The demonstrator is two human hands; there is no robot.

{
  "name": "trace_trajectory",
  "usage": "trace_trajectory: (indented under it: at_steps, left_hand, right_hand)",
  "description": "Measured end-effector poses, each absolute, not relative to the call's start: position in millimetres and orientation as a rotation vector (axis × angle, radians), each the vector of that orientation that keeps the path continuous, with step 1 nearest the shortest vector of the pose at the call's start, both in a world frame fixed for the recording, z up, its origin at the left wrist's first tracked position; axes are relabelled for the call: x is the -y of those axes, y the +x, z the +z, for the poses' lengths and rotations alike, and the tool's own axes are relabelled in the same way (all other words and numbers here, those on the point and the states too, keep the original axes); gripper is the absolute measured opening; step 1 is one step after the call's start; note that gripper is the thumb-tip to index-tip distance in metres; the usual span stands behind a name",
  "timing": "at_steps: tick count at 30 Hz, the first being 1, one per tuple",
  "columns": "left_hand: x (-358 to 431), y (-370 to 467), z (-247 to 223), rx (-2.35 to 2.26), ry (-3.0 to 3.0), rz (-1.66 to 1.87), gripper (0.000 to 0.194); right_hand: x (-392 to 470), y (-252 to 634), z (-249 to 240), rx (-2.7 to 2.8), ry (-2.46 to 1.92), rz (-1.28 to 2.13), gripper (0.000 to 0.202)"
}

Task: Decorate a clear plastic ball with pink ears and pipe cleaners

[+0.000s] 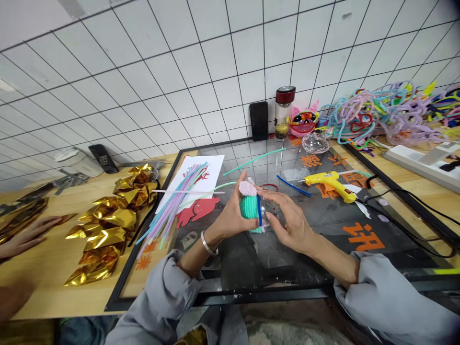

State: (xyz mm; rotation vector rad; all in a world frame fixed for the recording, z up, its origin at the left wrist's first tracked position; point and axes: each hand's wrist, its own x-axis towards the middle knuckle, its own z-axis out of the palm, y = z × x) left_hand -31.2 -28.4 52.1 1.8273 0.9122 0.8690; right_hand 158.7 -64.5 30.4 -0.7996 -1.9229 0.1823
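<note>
Green blue-banded craft piece (249, 209) is btwn both hands, above dark panel (305, 261) on desk (86, 302). L hand (230, 213) has fingers wrapped round green part; R hand (294, 225) fingers grasp clear end. Yellow glue gun (328, 181) to R; strip bundle (179, 196) on white paper (214, 165) to L, gold foil (108, 237) beyond.

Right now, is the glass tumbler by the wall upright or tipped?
Upright: the glass tumbler stands on its base, dark red lid on top, yellowish contents at the bottom.

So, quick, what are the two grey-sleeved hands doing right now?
Left hand: closed on the green craft piece.
Right hand: finger and thumb holding its clear end.
</note>
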Motion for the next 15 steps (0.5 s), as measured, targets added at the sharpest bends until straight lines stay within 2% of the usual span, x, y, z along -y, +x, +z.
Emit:
trace_trajectory:
  at_steps: [7, 12, 15]
  left_hand:
    - [26.2, -32.4, 47.3, -0.917, 1.805, 0.904, 0.122]
    - [23.9, -31.8, 45.2, -0.853, 1.76, 0.945, 0.121]
    - [22.8, -33.1, 42.7, -0.856, 1.704, 0.949, 0.12]
  right_hand:
    - [63.2, 160.4, 31.4, 1.844, -0.854, 0.133, 0.041]
    - [52.2, 178.2, 36.4, 1.7, -1.036, -0.061, 0.01]
    - [38.2, 208.8, 39.6, 1.563, -1.33, -0.096, 0.029]
